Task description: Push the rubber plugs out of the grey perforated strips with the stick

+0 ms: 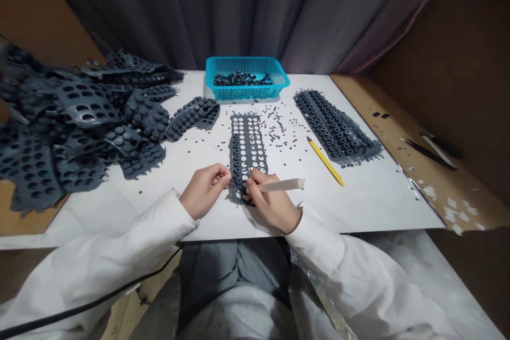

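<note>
The right hand [271,196] grips a pale, wrapped stick-like tool [282,185], and its fingertips are over the near end of a dark grey rubber sheet with rows of round holes and round bumps [249,143]. The left hand [209,187] is at the left edge of that sheet, with its thumb and fingers curled close together; one cannot tell if it pinches anything. The sheet lies flat on the white counter [358,202], right in front of the person.

Just right of the sheet, lots of tiny dark dots [278,126] are scattered about. Farther right is a yellow stick with a dark tip [326,163], and past it lies a bumpy dark grey bundle [334,126].

Behind the sheet sits a bright blue plastic basket with holes in its sides [247,93], with small black pieces [241,79] inside. Left of the sheet, near its far end, is a curled grey strip [193,118], and beyond that is a big messy heap of grey rubber sheets [79,111].
</note>
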